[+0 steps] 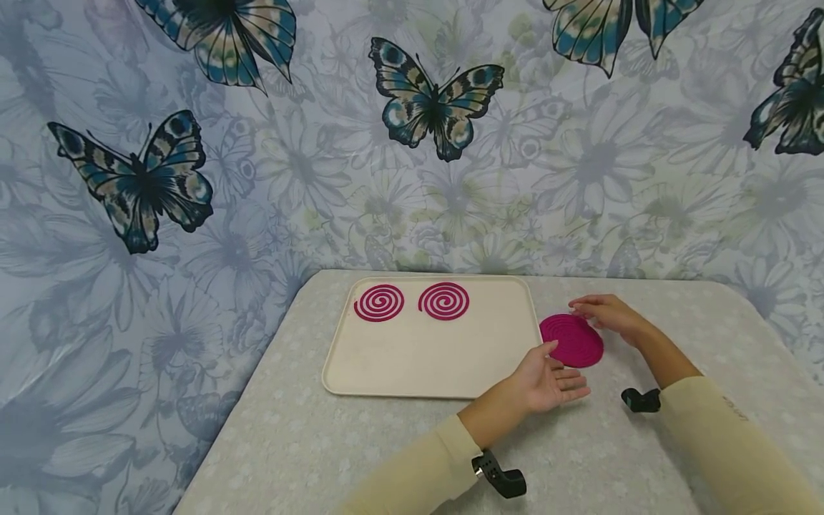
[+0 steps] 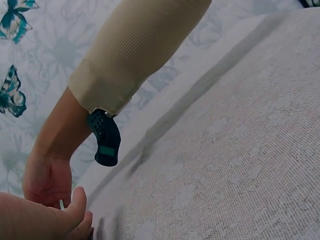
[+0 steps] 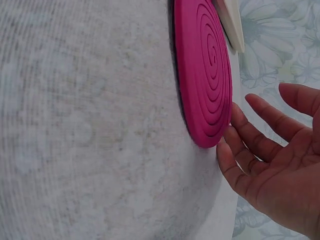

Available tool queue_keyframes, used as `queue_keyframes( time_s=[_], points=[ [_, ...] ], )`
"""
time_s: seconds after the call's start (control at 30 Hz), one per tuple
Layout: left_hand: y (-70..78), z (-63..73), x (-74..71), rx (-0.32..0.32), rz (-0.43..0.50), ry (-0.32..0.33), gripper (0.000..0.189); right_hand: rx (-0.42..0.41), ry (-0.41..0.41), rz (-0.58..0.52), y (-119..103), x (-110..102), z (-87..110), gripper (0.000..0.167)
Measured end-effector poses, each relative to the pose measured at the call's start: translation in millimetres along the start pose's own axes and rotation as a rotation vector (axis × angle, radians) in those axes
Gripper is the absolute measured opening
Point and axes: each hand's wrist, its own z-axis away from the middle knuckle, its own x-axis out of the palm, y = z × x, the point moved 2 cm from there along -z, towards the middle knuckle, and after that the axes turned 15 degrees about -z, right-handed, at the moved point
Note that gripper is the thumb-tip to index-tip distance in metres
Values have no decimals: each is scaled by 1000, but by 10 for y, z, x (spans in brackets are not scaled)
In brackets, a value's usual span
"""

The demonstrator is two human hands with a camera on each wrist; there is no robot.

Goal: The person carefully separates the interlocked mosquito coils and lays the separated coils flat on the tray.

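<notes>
On the surface (image 1: 270,443), just R of the tray (image 1: 412,361), lies the magenta spiral disc (image 1: 576,343); tray contact can't be told. L hand (image 1: 548,379): fingers extended, palm showing, no grip, near side. R hand (image 1: 608,313): fingers loosely spread at far R rim, no grip. Rec.: steady w/ L, work R fingertips under rim, support both sides, lift evenly; uneven lift may flex coil.
</notes>
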Motion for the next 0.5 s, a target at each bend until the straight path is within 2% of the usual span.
queue_keyframes(
  time_s=[0.17,0.33,0.5],
  points=[
    [8,-20,25,-11,7,31,79,-19,5,3,-8,-38,24,52],
    [18,-8,52,-8,2,54,78,-10,62,16,34,-101,72,48],
    [17,10,82,4,-25,77,73,17,124,-19,145,-152,144,50]
  ],
)
